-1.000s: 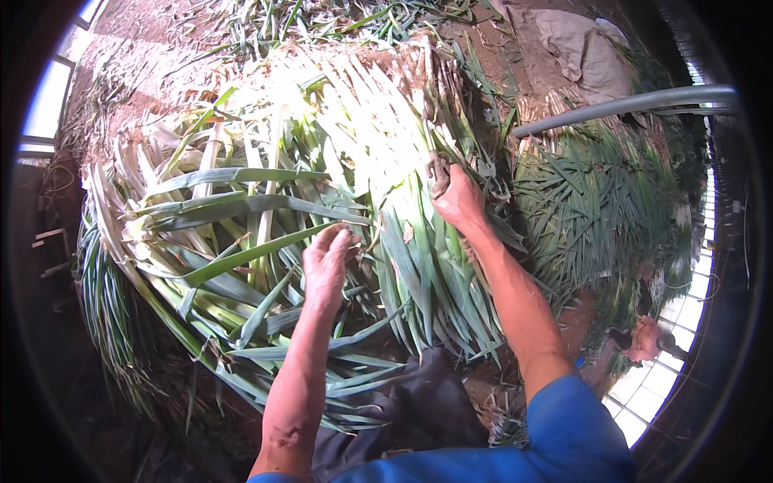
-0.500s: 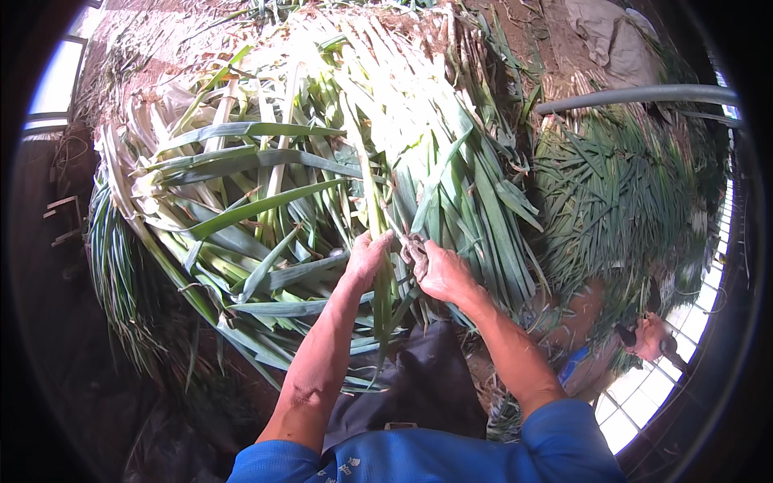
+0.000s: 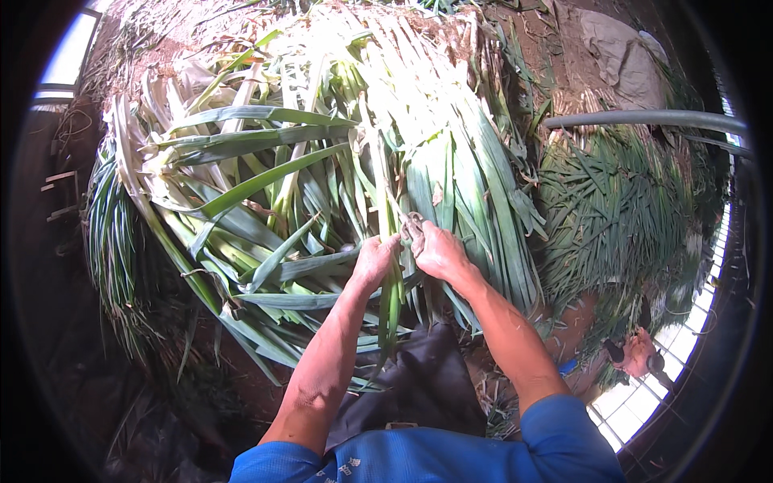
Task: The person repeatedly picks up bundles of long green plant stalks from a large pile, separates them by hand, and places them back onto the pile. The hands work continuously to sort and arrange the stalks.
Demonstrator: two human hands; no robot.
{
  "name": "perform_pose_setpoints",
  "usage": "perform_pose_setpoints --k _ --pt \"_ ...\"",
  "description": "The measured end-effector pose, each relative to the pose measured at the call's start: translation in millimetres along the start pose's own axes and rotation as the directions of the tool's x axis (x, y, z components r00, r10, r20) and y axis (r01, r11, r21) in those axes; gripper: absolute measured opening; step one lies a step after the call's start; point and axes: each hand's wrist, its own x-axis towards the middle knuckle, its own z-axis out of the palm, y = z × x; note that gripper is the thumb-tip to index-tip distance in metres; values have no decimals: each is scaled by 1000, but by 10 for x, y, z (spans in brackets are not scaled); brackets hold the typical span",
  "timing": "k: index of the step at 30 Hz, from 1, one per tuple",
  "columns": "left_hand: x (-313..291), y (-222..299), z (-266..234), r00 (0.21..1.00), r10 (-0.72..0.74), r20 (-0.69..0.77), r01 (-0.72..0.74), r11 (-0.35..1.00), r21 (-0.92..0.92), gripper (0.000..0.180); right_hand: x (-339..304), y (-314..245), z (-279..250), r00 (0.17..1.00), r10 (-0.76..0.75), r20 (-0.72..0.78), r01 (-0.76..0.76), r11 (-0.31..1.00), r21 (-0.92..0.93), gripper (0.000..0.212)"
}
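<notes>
My left hand [image 3: 377, 259] is closed around the leaves of a green onion [image 3: 390, 302], whose green tips hang down below my fist. Close beside it on the right, my right hand [image 3: 439, 251] pinches the same plant or a leaf of it; the exact hold is hidden by the fingers. Greyish coverings or dirt show on the right fingertips. Under and beyond both hands spreads a large heap of green onions [image 3: 483, 193], with pale stalks at the far side and green leaves toward me. Broad loose leaves [image 3: 266, 189] cross on the left.
Another pile of green onions [image 3: 616, 205] lies at the right, below a grey pipe [image 3: 644, 119]. A pale sack [image 3: 620, 52] rests at the far right. Dark narrow leaves [image 3: 125, 233] hang at the left edge. A pinkish object [image 3: 640, 354] lies near the lower right.
Both hands stay closed and near each other, a little farther from me. A loose leaf that crossed the heap right of my hands has shifted. The whole view has moved slightly.
</notes>
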Motion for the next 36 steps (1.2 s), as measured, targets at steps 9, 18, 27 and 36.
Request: perform_pose_setpoints --k 9,18,27,36 --pt "-276 124 -70 996 -81 -29 84 990 117 38 1161 -296 101 995 41 -89 -39 999 14 42" --pt "-989 792 -220 999 14 -46 -6 986 165 33 1670 -340 -87 970 85 -228 -74 996 59 38" --pt "-1725 1566 -2023 782 239 -576 16 916 401 44 1613 273 -836 924 131 -358 -164 984 -65 51" --pt "-523 1729 -1138 713 575 -401 -515 818 256 38 1901 350 -545 905 292 -311 -322 945 -50 57"
